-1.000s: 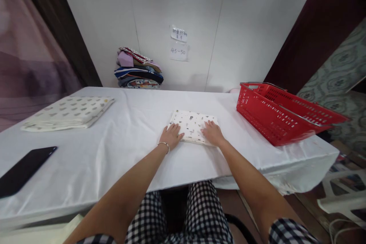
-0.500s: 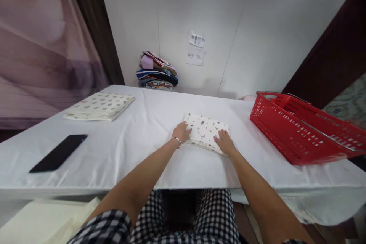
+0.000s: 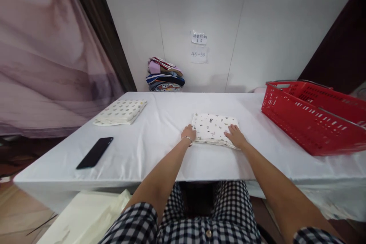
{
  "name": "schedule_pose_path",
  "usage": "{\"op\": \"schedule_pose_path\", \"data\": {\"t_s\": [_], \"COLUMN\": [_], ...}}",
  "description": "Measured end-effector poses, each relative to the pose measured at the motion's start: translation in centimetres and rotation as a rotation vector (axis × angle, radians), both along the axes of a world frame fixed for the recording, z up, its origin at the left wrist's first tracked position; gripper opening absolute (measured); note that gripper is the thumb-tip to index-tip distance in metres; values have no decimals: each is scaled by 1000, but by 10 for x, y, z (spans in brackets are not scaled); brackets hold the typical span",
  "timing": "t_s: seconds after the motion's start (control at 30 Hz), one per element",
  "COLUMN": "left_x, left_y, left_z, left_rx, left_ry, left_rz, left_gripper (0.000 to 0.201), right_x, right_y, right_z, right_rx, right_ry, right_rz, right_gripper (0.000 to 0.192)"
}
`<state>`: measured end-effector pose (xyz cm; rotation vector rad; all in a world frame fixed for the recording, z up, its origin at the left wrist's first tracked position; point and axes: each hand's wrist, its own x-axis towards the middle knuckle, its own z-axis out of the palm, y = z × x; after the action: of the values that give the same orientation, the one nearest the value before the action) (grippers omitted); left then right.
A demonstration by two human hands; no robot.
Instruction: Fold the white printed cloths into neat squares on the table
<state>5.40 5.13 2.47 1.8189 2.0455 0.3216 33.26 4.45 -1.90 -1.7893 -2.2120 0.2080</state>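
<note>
A folded white cloth [image 3: 213, 126] with small printed figures lies on the white-covered table in front of me. At its left edge rests my left hand [image 3: 188, 133], wearing a bracelet, its fingers extended against the fold. My right hand [image 3: 236, 136] lies on the cloth's right side with the fingers spread and flat. The cloth's front edge shows several stacked layers.
The white tablecloth [image 3: 160, 160] covers the table. A second folded cloth [image 3: 122, 111] with grey prints lies at the far left, behind a black phone [image 3: 95, 153]. To the right stands a red basket [image 3: 309, 122]. Folded fabrics [image 3: 165, 76] are stacked by the wall.
The view has shifted, so the table's things appear farther right. My left hand's fingers have drawn closer to the cloth's left edge; my right hand stays on its right side.
</note>
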Motion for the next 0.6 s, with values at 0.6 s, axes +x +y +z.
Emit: {"op": "schedule_pose_path", "data": {"t_s": [0.6], "left_x": [-42], "left_y": [-68], "left_z": [-4], "left_rx": [0], "left_ry": [-106], "left_rz": [81], "left_gripper": [52], "right_x": [1], "right_y": [-69], "right_z": [8], "right_rx": [-100], "right_ry": [602], "right_rz": [-344], "right_gripper": [67]}}
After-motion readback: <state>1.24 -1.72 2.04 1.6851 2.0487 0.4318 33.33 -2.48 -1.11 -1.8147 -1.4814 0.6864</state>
